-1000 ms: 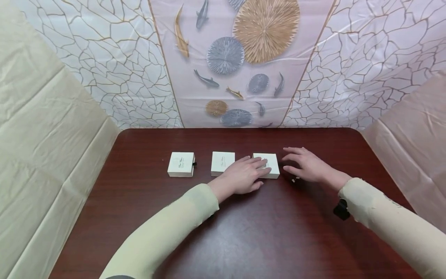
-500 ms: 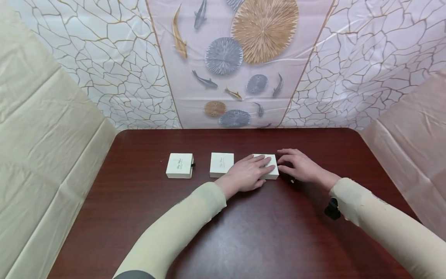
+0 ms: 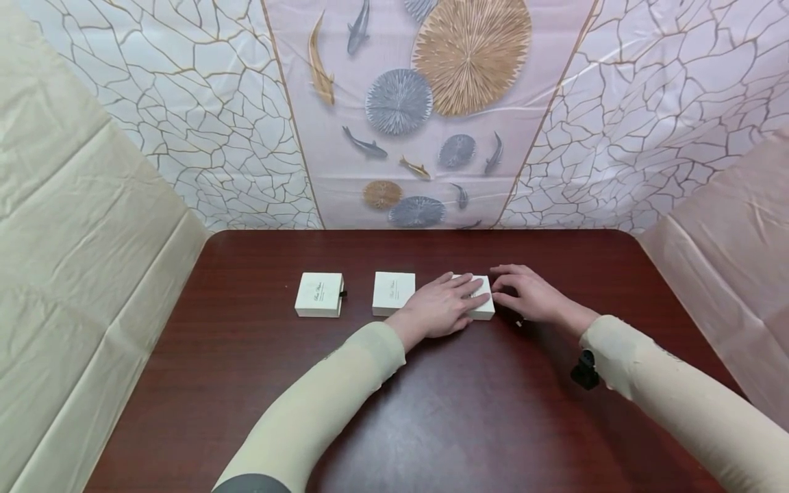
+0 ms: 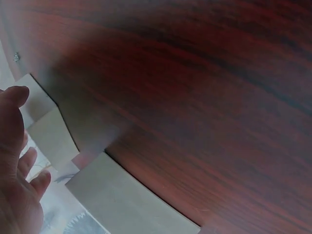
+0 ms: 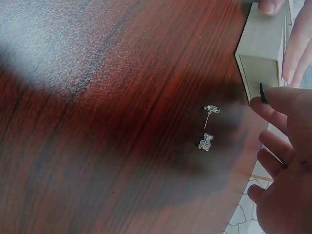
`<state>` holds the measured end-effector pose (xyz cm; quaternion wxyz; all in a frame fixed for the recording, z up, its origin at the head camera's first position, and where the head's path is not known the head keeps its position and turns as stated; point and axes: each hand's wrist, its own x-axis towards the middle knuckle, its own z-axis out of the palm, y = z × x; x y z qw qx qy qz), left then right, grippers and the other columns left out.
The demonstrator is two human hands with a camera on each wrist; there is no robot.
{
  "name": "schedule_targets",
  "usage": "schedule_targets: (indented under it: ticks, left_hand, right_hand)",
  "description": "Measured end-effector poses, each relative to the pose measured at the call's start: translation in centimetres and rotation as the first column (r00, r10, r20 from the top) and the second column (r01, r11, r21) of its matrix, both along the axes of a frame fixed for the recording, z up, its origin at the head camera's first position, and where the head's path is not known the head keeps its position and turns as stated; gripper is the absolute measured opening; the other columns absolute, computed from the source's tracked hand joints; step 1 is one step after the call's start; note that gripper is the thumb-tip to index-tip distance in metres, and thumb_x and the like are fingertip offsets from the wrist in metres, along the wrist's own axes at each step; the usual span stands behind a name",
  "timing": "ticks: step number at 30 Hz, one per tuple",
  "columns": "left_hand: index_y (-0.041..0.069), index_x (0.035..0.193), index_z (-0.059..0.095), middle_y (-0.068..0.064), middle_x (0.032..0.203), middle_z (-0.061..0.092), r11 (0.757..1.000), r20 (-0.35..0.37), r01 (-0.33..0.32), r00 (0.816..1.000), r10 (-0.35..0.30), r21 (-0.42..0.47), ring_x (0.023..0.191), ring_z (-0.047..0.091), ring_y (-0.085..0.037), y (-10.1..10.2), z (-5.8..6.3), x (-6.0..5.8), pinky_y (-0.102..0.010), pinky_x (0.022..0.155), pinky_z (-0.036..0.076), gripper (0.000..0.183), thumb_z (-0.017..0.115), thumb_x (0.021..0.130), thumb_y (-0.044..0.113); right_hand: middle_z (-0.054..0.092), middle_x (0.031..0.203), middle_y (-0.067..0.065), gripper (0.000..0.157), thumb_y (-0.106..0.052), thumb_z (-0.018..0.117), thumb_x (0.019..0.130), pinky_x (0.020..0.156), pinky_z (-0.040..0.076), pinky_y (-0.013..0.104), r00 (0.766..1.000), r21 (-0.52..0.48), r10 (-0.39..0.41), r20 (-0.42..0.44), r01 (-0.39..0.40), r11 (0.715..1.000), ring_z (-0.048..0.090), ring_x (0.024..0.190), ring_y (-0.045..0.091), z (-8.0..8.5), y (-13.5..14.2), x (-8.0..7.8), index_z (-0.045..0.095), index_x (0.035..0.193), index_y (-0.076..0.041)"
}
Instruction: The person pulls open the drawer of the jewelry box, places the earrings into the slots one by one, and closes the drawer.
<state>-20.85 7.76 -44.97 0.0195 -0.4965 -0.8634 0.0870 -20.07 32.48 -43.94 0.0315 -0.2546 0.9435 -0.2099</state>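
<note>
Three small white drawer boxes stand in a row: the left box (image 3: 319, 294), the middle box (image 3: 393, 290) and the right box (image 5: 258, 48). My left hand (image 3: 436, 309) lies over the right box, fingers straight across its top, thumb against its front side. At that box's right end, my right hand (image 3: 531, 294) pinches a short black ribbon tab (image 5: 263, 91) between thumb and index finger. Close by on the table lie two small sparkling stud earrings: one bear-shaped earring (image 5: 205, 142) and another earring (image 5: 212, 109) with its pin showing.
The dark red-brown wooden table (image 3: 431, 411) has a patterned cloth (image 3: 407, 103) behind it and beige cloth walls at both sides. A black ribbon tab (image 3: 344, 294) sticks out of the left box.
My right hand has moved left from beside the right box to its end and taken hold of the tab. My left hand has shifted slightly right on the box top.
</note>
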Motion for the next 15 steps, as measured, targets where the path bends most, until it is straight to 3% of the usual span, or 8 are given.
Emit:
schedule_targets:
  ticks: [15]
  left_hand:
    - [0.034,0.170,0.033,-0.001,0.174,0.034,0.995,-0.070,0.096,0.993,-0.094,0.019,0.161,0.032,-0.022,-0.46,-1.05,-0.58,-0.041,0.129,0.031,0.060,0.051,0.113,0.045]
  right_hand:
    - [0.058,0.148,0.031,0.015,-0.006,0.069,0.102,0.117,0.036,0.070,1.000,0.007,0.004,0.004,-0.004,1.000,0.045,0.143,0.054,-0.01,-0.19,-0.25,0.074,0.091,-0.015]
